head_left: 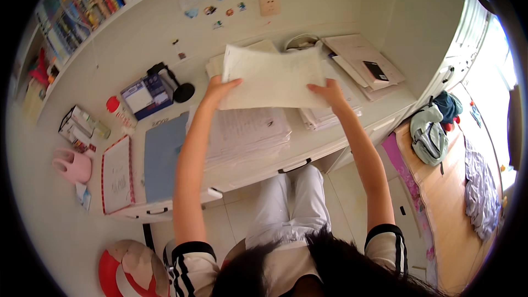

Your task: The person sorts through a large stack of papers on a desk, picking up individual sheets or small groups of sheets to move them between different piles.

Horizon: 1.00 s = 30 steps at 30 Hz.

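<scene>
I see both hands gripping 1 large white paper sheet (273, 78), left hand (218, 89) at its 9 o'clock edge, right hand (330, 92) at 4 o'clock, lifted above the thick white paper stack (247, 132) on the tabletop (308, 143). Sorting looks midway: piles remain at 12 and 3 o'clock.
</scene>
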Each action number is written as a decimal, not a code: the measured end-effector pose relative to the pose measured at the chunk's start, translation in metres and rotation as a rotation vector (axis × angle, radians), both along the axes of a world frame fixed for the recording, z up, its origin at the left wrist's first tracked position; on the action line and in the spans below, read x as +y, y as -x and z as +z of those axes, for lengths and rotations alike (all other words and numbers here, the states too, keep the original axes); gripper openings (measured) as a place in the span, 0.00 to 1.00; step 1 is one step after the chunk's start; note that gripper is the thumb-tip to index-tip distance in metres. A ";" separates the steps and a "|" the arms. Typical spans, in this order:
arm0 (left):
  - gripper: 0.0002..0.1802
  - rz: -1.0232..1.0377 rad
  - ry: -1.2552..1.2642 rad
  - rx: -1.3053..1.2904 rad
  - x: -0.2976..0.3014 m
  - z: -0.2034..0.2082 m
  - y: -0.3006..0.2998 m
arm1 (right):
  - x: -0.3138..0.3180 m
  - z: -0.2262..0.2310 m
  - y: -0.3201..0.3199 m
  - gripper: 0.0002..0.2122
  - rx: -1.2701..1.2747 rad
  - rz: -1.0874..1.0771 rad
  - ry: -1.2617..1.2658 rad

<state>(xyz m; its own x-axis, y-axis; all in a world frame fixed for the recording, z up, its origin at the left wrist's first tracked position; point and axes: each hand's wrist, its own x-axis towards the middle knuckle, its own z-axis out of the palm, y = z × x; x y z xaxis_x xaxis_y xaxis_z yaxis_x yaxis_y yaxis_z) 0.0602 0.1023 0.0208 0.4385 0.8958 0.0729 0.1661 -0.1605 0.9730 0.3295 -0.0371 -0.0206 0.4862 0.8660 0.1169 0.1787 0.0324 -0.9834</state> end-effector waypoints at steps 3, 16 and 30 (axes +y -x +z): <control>0.20 0.090 -0.005 0.135 -0.012 -0.022 0.073 | 0.014 -0.011 0.055 0.14 -0.070 0.183 0.130; 0.25 0.429 -0.960 0.499 -0.050 -0.076 0.115 | 0.009 -0.053 0.110 0.16 -1.010 0.086 -0.294; 0.15 -0.378 -0.876 0.445 -0.089 -0.078 -0.147 | -0.044 -0.107 -0.051 0.17 -0.132 -0.684 -0.232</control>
<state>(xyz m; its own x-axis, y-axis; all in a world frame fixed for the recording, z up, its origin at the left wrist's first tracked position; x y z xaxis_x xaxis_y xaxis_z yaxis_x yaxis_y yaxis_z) 0.2074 0.0132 -0.0572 0.8248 0.4074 0.3922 0.2725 -0.8941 0.3555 0.3808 -0.0808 -0.1274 0.8783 0.3197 0.3554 0.3501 0.0761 -0.9336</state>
